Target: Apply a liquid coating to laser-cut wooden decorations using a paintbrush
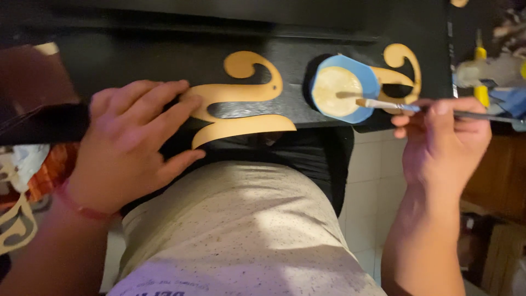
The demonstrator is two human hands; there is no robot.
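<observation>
My left hand lies flat, fingers spread, on the left end of a tan wooden scroll-shaped cutout that rests on a black board. My right hand grips a thin paintbrush whose bristle tip reaches over a blue bowl of cream paint. The bowl sits on the board, partly covering a second tan scroll cutout.
My lap in a light speckled shirt fills the lower middle. White floor tiles show at the right. Another pale cutout lies at the lower left. A yellow-handled tool and cluttered items sit at the upper right.
</observation>
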